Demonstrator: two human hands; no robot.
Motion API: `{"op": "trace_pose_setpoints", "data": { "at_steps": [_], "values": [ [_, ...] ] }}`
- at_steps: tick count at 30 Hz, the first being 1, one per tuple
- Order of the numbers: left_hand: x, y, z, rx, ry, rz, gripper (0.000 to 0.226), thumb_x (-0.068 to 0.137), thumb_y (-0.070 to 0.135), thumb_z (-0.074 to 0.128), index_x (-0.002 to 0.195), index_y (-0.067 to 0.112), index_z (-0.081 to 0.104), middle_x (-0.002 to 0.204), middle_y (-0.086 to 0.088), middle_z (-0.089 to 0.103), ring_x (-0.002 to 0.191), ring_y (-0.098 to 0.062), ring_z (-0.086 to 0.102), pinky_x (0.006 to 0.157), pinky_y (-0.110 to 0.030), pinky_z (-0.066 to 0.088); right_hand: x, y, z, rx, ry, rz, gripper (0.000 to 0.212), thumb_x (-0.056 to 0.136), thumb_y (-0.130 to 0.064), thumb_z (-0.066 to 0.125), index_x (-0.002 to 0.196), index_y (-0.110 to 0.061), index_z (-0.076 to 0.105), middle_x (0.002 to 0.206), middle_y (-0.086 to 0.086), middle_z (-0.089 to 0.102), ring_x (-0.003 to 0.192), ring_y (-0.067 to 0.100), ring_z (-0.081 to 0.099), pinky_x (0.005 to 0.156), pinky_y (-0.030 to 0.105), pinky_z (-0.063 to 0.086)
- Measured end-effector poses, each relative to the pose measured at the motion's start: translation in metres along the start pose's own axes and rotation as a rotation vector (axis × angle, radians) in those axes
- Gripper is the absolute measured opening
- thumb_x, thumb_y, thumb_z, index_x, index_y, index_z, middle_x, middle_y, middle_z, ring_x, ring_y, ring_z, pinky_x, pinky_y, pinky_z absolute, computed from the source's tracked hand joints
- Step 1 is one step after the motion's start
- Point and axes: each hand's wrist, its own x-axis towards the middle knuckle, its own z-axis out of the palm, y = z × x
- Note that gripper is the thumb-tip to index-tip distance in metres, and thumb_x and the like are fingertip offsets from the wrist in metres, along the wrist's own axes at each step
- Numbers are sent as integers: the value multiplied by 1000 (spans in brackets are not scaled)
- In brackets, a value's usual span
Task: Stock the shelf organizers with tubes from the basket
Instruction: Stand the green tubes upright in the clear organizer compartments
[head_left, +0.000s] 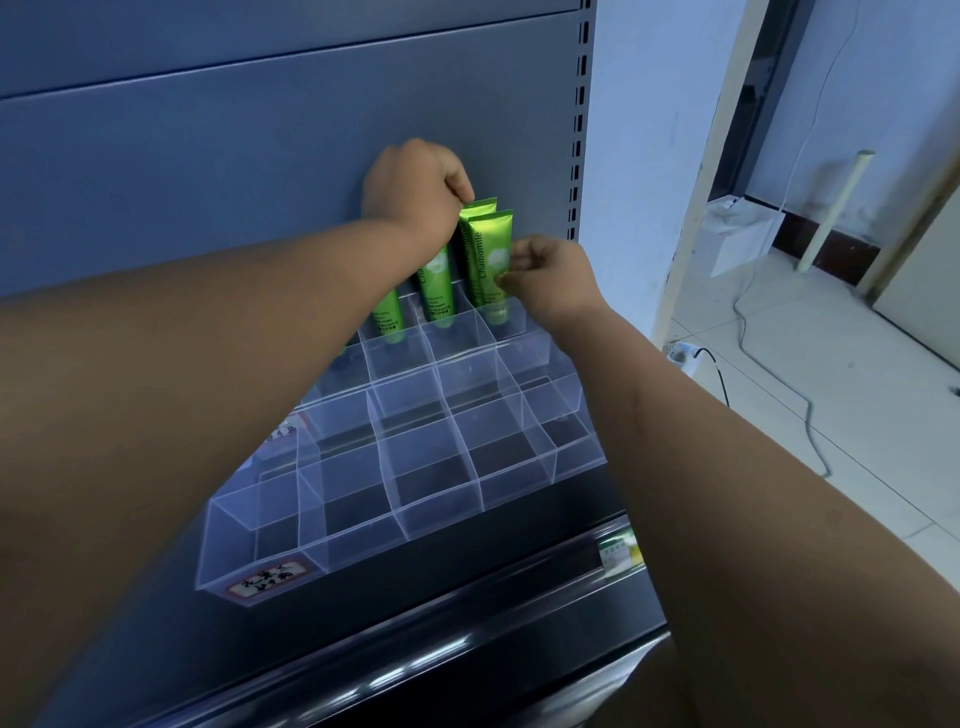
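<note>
**A:** Where is the tube, and who has it?

**B:** The front tube (488, 260) stands cap down, its lower end inside a back-row cell of the clear organizer (395, 467); the right hand (550, 280) pinches its right edge about halfway up, thumb and fingertips closed on it; just behind that pinch stands the rear tube (475, 207), and the left hand (415, 187) pinches its crimped top from above. Whether the two share one cell I cannot tell.

**A:** So how should it be seated?

**B:** I'd press straight down along the tube's length, not sideways; a soft tube will likely buckle if squeezed hard at the middle, so a light pinch is better; the left hand should hold the rear tube upright and back, clear of the front one as it sinks.

**A:** Anything nearby to mind?

**B:** Left of the grip, two more tubes (436, 291) lean in their cells, close enough to be knocked by a wrist; below and in front of it the lower rows hold nothing; the basket is out of view.
</note>
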Motion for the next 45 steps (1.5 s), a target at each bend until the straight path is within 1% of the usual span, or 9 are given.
{"op": "trace_pose_setpoints", "data": {
  "at_steps": [5,11,15,21,26,31,39,42,45],
  "values": [
    [-1,-1,2,-12,14,0,28,82,5,61,83,26,79,85,6,76,84,-16,70,77,-31,57,1,0,1,-26,9,10,24,77,0,77,94,-17,73,93,6,77,91,25,74,90,49,59],
    [-1,-1,1,-11,-14,2,25,81,6,63,85,25,79,86,5,77,86,-17,71,80,-32,58,-2,-4,1,-52,15,12,25,76,-1,77,96,-17,73,92,4,76,91,24,73,90,49,59],
    [-1,-1,0,-18,-23,7,22,81,8,66,85,25,79,87,5,77,87,-18,71,82,-34,57,-6,-11,-2,-55,21,6,28,78,0,76,82,-26,66,81,-4,72,85,20,72,88,44,60],
    [0,-2,-2,-17,-47,4,22,82,5,68,85,24,79,88,4,76,86,-19,71,83,-35,58,-10,-12,0,-88,29,-10,25,78,-2,76,91,-22,70,87,-2,74,87,19,72,88,43,59],
    [2,6,-2,79,-102,6,11,84,16,74,90,23,80,96,1,77,96,-24,70,88,-41,56,-9,-8,-1,-79,39,-10,26,78,-2,77,89,-24,70,88,1,75,89,21,73,89,46,58],
    [4,11,3,98,-57,-54,15,84,13,69,81,25,79,92,5,76,98,-23,68,95,-44,52,-9,-8,0,-81,42,-14,29,78,-3,77,84,-28,65,82,-4,71,89,22,72,89,46,58],
    [2,7,7,102,-15,-35,14,88,20,67,89,26,80,99,5,77,102,-23,67,102,-45,47,-9,-8,-1,-84,47,-14,29,78,-2,76,80,-29,65,83,-4,73,88,21,73,89,45,58],
    [2,8,7,96,-22,-43,11,87,23,71,90,27,80,98,6,77,103,-23,67,100,-44,48,-8,-8,-1,-92,49,-7,25,78,-3,77,86,-26,69,87,-2,75,88,20,73,89,44,59],
    [3,7,7,55,-37,-55,8,86,26,74,91,28,81,97,7,77,102,-23,68,97,-43,50,-9,-9,-1,-109,54,8,27,78,-3,77,101,-16,74,92,1,76,89,19,72,89,43,59]
  ]
}}
